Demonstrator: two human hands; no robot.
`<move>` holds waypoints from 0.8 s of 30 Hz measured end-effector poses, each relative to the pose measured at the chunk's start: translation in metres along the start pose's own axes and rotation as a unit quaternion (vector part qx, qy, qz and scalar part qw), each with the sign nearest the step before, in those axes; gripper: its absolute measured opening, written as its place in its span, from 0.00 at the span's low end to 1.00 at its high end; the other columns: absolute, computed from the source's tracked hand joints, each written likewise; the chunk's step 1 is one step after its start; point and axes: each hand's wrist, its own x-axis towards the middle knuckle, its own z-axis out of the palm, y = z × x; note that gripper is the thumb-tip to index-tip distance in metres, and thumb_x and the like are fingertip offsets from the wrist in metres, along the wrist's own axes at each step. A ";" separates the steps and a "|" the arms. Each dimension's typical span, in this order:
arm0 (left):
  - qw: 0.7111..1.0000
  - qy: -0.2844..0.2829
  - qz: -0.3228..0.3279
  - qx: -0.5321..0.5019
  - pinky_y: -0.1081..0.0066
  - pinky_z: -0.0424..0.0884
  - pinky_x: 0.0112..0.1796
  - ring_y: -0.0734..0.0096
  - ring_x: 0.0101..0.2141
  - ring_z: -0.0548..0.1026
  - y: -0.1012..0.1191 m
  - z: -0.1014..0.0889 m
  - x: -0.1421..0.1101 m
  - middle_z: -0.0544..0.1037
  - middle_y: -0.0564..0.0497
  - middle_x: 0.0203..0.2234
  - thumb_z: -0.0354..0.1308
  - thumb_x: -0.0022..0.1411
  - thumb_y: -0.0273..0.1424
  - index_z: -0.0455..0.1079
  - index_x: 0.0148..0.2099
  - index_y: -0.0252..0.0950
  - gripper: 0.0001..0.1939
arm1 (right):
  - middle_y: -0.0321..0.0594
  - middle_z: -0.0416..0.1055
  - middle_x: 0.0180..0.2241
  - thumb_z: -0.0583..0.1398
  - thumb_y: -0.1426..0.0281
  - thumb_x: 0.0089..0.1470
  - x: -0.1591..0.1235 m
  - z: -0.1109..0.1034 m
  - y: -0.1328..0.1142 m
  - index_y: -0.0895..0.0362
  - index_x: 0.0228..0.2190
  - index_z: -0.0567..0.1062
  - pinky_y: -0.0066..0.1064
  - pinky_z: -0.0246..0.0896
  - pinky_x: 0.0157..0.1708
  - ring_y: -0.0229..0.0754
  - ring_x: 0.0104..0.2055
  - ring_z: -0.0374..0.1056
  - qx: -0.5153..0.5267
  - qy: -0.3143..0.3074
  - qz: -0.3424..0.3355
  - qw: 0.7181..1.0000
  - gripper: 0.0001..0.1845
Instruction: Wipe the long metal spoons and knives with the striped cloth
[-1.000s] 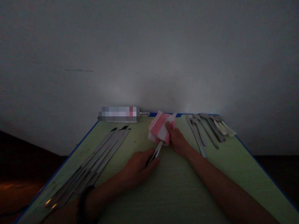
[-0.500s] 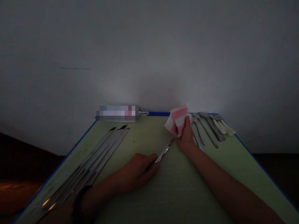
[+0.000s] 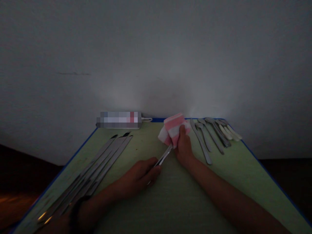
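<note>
My left hand [image 3: 140,175] is closed around a slim, shiny metal utensil [image 3: 165,156], low over the middle of the table. The utensil slants away to the right, and its far end is hidden in a pink-and-white striped cloth [image 3: 174,126], so its exact kind cannot be made out. Gripping the bunched cloth around that end is my right hand [image 3: 184,148]. To the right of this hand several metal spoons [image 3: 203,138] lie side by side. Left of my left hand, several long, flat metal utensils [image 3: 97,162] lie in a slanted row, partly covered by my forearm.
A blurred-out white box [image 3: 119,120] with a white cable loop [image 3: 147,119] stands at the table's back left edge. White-handled utensils [image 3: 229,132] lie at the back right. Behind the blue-edged green table [image 3: 170,208] rises a grey wall [image 3: 156,48].
Both hands, the cloth and the held utensil have shifted left and slightly toward each other. A spoon-like utensil formerly behind my right hand now shows more fully. The view has turned slightly.
</note>
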 end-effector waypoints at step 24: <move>0.990 -0.014 -0.044 -0.134 0.77 0.62 0.25 0.77 0.23 0.63 0.001 0.000 -0.002 0.64 0.58 0.22 0.43 0.66 0.41 0.61 0.33 0.36 0.16 | 0.35 0.68 0.19 0.51 0.48 0.49 0.024 -0.009 -0.002 0.57 0.22 0.69 0.27 0.56 0.23 0.36 0.24 0.63 0.094 -0.003 0.003 0.996 0.25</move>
